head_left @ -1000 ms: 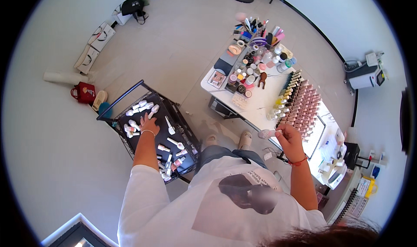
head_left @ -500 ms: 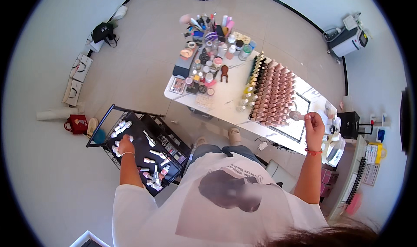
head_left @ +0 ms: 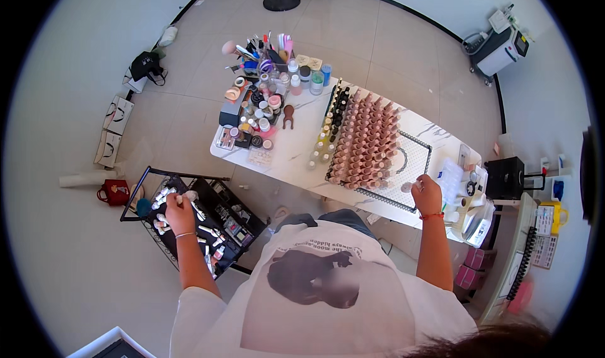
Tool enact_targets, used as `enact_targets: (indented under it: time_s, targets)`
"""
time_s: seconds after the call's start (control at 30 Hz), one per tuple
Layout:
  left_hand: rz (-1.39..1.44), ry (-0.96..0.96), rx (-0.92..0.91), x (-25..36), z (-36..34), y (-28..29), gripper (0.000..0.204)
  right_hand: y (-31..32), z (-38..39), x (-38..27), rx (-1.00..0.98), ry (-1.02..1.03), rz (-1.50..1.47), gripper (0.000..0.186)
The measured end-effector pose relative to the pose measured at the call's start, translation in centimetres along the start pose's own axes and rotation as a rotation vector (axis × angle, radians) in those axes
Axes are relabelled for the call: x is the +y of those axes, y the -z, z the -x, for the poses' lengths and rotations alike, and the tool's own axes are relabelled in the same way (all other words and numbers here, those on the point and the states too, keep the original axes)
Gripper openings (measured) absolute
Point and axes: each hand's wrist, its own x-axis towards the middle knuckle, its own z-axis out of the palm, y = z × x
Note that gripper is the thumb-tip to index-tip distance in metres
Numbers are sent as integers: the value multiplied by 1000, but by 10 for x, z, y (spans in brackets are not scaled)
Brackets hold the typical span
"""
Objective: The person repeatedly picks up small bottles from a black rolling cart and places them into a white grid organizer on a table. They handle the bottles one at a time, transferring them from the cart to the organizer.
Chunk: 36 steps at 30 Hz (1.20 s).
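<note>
The left hand (head_left: 179, 214) has risen from the bottles (head_left: 214, 234) on the cart (head_left: 208, 191), its grip pinched nearly closed on what looks like a pinkish bottle (head_left: 191, 195) — largely covered by the fingers. On the white surface (head_left: 287, 162), pink vials (head_left: 362, 147) stand in packed rows, the individual ones hard to separate. The right hand (head_left: 428, 195) has come in over the tray's (head_left: 413, 150) near right corner, so the round bottle (head_left: 406, 186) in its pinched grip is now near those rows — its neck hidden, its outline faint against the white.
</note>
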Motion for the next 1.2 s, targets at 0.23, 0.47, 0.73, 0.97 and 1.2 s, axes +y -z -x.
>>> enact_targets:
  time_s: [0.23, 0.47, 0.73, 0.97, 1.2]
  targets:
    - [377, -112, -99, 125, 32, -17, 18, -5, -77, 20, -34, 73, 8, 25]
    - [401, -142, -348, 223, 76, -13, 21, -19, -175, 26, -64, 173, 110, 26]
    - [313, -116, -346, 232, 107, -21, 22, -56, -243, 44, -119, 186, 149, 24]
    - [302, -26, -360, 227, 120, -21, 24, -72, -258, 43, -176, 177, 163, 25]
    - [297, -50, -382, 253, 117, -13, 24, -53, -254, 29, -210, 123, 201, 37]
